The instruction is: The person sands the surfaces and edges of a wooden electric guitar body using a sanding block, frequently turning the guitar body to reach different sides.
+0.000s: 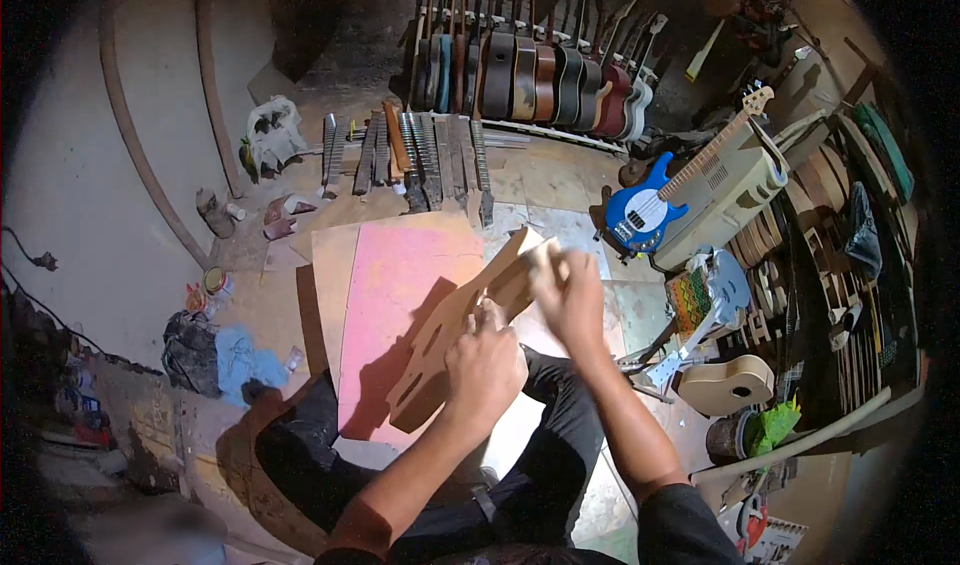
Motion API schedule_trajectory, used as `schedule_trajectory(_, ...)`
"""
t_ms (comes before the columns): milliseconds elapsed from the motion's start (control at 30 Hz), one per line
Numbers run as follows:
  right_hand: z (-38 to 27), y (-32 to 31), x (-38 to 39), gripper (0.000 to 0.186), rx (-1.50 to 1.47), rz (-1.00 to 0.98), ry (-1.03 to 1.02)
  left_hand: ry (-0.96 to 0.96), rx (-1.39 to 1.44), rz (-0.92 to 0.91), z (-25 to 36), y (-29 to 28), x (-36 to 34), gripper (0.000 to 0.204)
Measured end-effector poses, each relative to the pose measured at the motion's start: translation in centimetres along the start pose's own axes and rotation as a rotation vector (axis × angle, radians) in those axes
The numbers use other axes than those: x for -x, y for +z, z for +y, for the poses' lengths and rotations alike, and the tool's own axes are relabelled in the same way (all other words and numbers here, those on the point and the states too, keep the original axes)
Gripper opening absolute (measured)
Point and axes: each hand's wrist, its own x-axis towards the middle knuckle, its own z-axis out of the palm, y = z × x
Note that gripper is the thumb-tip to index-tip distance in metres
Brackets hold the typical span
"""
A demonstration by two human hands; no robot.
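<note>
A bare wooden guitar body (pixel 427 405) with cut-out cavities leans at a slant over my lap, above a pink-faced board (pixel 385 275). My left hand (pixel 487 365) is closed on the body near its middle, its fingers curled at the wood. Higher up, by the far right end of the body, my right hand (pixel 572 300) is closed and blurred by motion. Something pale shows at its fingertips, too smeared to name. How firmly that hand touches the wood cannot be made out.
Several guitar necks (pixel 430 160) lie beyond the board. A rack of guitars (pixel 545 80) stands at the back. To the right, a blue bass guitar (pixel 640 210) leans by a pale appliance (pixel 715 205); a wooden guitar body with a round hole (pixel 725 385) lies nearer. Plastic bags (pixel 240 360) lie left.
</note>
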Motion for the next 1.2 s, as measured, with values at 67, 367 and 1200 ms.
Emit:
schedule_trajectory(67, 3.2, -1.0, -3.3, 0.043, -0.135, 0.007, 0.186, 0.003, 0.031, -0.004, 0.7, 0.4, 0.3, 0.025)
schedule_trajectory(367, -1.3, -1.9, 0.5, 0.037, 0.027, -0.046, -0.159, -0.064, 0.001, -0.023, -0.1, -2.4, 0.4, 0.023)
schedule_trajectory(1200, -2.0, 0.2, 2.4, 0.045, 0.094, 0.026, -0.146, -0.146, 0.070, -0.079, -1.7, -5.5, 2.5, 0.058)
